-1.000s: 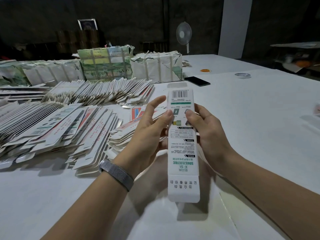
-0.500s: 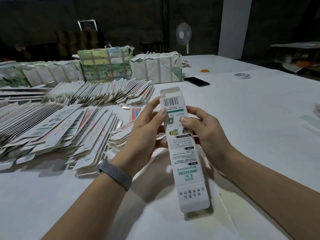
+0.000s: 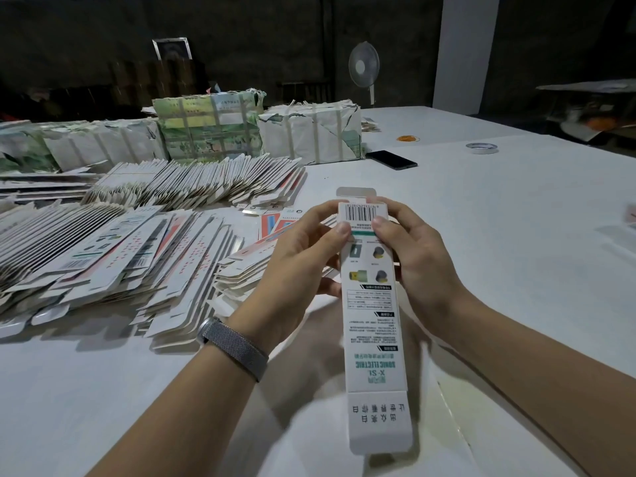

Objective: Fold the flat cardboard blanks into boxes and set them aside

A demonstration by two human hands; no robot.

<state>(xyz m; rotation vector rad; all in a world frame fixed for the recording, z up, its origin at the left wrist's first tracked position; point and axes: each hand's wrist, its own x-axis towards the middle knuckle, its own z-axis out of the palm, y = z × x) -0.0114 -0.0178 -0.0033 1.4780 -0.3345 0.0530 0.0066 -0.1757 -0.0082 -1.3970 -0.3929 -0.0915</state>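
Observation:
A long, narrow white carton blank (image 3: 373,325) with a barcode, small product pictures and teal print is held above the table, its far end up. My left hand (image 3: 303,256) grips its left edge near the barcode, thumb on the front. My right hand (image 3: 413,256) grips the right edge at the same height, thumb pressing the front. A small tab sticks out at the far end and a wider flap hangs at the near end. Several flat blanks (image 3: 120,249) lie fanned in rows on the left of the white table (image 3: 516,235).
Strapped bundles (image 3: 309,136) of wrapped stock stand at the back of the table, with more on the far left. A black phone (image 3: 391,159), a tape roll (image 3: 481,148) and an orange ring (image 3: 407,138) lie further back. A fan (image 3: 363,68) stands behind.
The carton has straightened from a tilt back to pointing away from me. Both hands have slid up it to the barcode end, thumbs now pressing on its front.

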